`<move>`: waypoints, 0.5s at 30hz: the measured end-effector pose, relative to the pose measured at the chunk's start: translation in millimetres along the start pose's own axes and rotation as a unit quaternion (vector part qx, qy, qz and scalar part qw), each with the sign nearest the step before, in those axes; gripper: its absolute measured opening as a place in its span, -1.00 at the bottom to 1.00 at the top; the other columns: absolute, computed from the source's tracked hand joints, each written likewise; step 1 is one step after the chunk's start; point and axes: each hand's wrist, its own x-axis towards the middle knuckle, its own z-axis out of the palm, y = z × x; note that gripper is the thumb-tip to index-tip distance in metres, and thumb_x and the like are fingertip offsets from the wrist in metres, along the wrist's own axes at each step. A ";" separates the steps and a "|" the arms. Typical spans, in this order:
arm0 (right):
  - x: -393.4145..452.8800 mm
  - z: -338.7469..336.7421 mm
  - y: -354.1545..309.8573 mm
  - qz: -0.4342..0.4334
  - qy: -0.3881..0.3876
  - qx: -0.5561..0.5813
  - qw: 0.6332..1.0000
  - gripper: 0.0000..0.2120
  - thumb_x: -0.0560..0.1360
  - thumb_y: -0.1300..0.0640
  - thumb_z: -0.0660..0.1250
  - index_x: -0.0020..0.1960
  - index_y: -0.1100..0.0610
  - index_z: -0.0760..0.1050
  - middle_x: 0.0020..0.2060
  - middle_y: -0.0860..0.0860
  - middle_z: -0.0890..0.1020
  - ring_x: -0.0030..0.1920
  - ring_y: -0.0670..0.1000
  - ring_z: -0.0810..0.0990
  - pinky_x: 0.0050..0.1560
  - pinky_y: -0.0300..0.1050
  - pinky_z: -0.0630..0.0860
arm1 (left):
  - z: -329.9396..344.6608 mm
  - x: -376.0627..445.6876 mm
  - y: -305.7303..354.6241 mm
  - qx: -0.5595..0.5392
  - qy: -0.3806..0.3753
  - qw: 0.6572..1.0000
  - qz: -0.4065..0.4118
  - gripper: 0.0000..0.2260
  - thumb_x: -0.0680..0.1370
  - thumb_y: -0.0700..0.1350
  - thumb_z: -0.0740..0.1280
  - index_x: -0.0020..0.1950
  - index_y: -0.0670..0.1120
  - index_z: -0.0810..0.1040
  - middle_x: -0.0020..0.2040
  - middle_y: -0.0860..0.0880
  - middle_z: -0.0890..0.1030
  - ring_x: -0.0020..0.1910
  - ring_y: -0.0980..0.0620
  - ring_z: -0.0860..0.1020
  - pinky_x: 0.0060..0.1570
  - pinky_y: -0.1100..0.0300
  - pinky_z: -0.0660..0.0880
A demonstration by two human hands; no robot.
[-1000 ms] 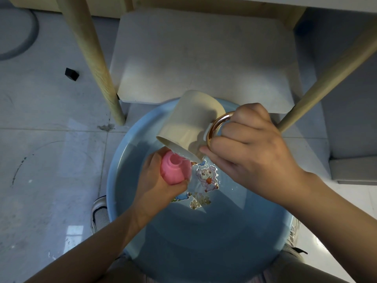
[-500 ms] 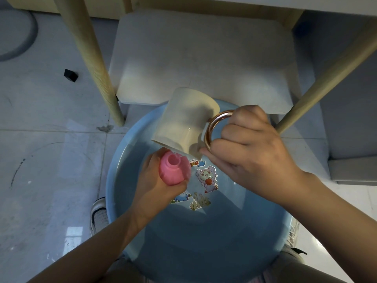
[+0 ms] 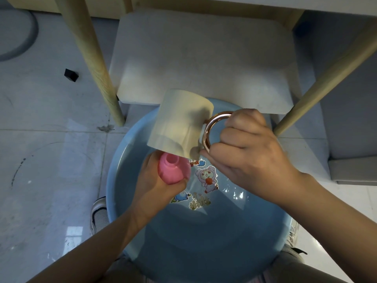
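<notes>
Two hands meet above the far half of the basin point(image 3: 204, 237), which holds shallow water. The right hand point(image 3: 251, 152) has its fingers curled round the gold handle point(image 3: 212, 124) of the mug point(image 3: 181, 121) and carries it clear of the water, just inside the basin's far rim. The left hand point(image 3: 155, 186) is clenched round a pink tool point(image 3: 173, 169) (bottle or brush grip, I cannot tell which), with its narrow end pointing up and away from the person.

The mug is tipped over. Its long axis slopes from the base, high and towards the far rim, down to the mouth, which faces the near-left side of the basin. That puts the mouth straight above the pink tool's tip. The two are just apart or barely touching, as the mug's lower edge hides the join.

The left hand is the nearer one to the opening, so the next move is probably its own: push the tool up along the mug's axis into the mouth while the right hand holds the tilt steady.
</notes>
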 end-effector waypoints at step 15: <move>-18.2 5.3 15.1 0.619 -0.045 0.200 0.758 -0.61 0.40 0.07 0.47 -0.38 0.13 0.27 -0.50 -0.05 0.31 -0.53 -0.13 0.24 -0.51 -0.32 0.14 | -19.3 -5.1 17.7 0.042 0.035 0.998 0.010 -0.26 0.21 -0.09 0.63 0.25 0.21 0.31 0.16 0.14 0.45 0.05 0.26 0.47 -0.03 0.40 0.45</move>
